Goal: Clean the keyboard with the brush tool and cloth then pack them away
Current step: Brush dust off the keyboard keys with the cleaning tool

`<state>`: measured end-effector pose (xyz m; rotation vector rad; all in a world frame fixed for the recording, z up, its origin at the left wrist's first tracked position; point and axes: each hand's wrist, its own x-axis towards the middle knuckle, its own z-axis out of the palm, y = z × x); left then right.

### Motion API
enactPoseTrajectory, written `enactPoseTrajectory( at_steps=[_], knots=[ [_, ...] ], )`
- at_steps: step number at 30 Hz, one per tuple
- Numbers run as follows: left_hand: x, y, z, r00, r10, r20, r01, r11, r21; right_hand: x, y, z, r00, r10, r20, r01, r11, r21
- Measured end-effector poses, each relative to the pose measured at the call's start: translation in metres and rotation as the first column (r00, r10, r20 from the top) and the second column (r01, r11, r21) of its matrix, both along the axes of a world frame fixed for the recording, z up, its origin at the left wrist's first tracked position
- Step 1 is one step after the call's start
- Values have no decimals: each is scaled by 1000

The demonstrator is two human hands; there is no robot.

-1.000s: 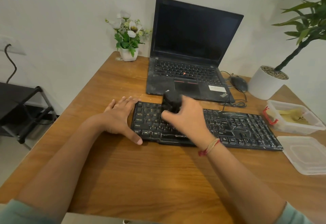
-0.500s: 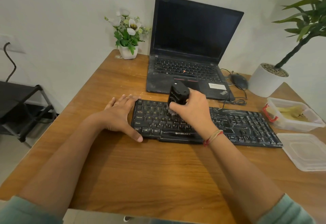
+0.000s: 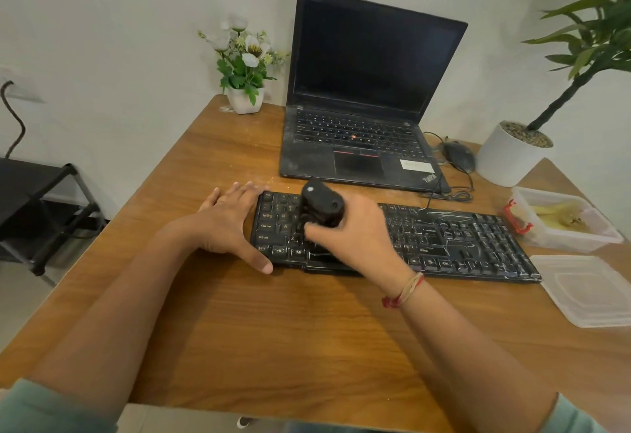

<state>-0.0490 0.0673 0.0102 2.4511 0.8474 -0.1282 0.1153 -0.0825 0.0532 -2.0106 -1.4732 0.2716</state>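
Right hand: fingers curled around the stubby black brush tool, working end pointed down onto the keys; the bristles themselves are hidden beneath the hand.

Left hand: fingers straight, palm flat on the wooden table, touching the left end of the black full-size keyboard, thumb along its front edge. It holds nothing.

The keyboard's long axis runs left to right across the table. The brush stands over its left third, so most of the key field lies to the right of the gripping hand. Judgement: the next strokes travel rightward along that axis.

The yellow cloth lies in the clear plastic container, just beyond the keyboard's right end.
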Motion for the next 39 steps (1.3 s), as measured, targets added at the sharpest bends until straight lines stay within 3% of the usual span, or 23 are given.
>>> enactPoseTrajectory(
  at_steps=[3, 7, 10, 14, 18, 21, 23, 25, 29, 32, 34, 36, 39],
  knots=[
    [0, 0, 0, 1000, -2, -2, 2, 1000, -2, 13, -6, 7, 983, 2, -182, -10, 999, -46],
    [0, 1, -1, 1000, -6, 4, 6, 1000, -9, 56, -6, 15, 974, -223, 44, 222, 974, 42],
    [0, 2, -1, 1000, -6, -3, 6, 1000, -4, 45, -8, 7, 987, -157, 40, 155, 986, 53],
    [0, 2, -2, 1000, -8, -7, 8, 1000, -2, 37, -14, 5, 966, -51, -254, 37, 997, -61],
    [1, 4, -3, 1000, -4, -1, 4, 1000, -2, 66, -5, 15, 974, -226, -12, 226, 974, 21],
    [0, 3, -3, 1000, -5, -3, 5, 1000, -4, 51, -7, 10, 991, -130, -3, 130, 991, 3],
    [0, 3, -3, 1000, -1, -1, 1, 1000, -5, 43, -10, 6, 990, -31, -141, 20, 997, -73],
    [0, 2, -2, 1000, -1, 2, 1, 1000, -4, 53, -11, 9, 957, -51, -286, 18, 993, -117],
    [0, 3, -3, 1000, -1, 15, 1, 1000, -8, 79, -4, 14, 959, -245, -140, 241, 970, -42],
    [0, 4, -3, 1000, -2, 12, 2, 1000, -13, 61, -10, 11, 984, -132, -117, 123, 989, -81],
    [0, 4, -5, 1000, -2, 8, 2, 1000, -11, 56, -15, 11, 965, -84, -247, 56, 991, -119],
    [0, 4, -5, 1000, -5, 12, 5, 1000, -11, 69, -13, 10, 957, -122, -264, 97, 990, -106],
    [0, 3, -4, 1000, -1, 14, 2, 1000, -10, 85, -8, 14, 959, -264, -107, 262, 964, -30]
  ],
)
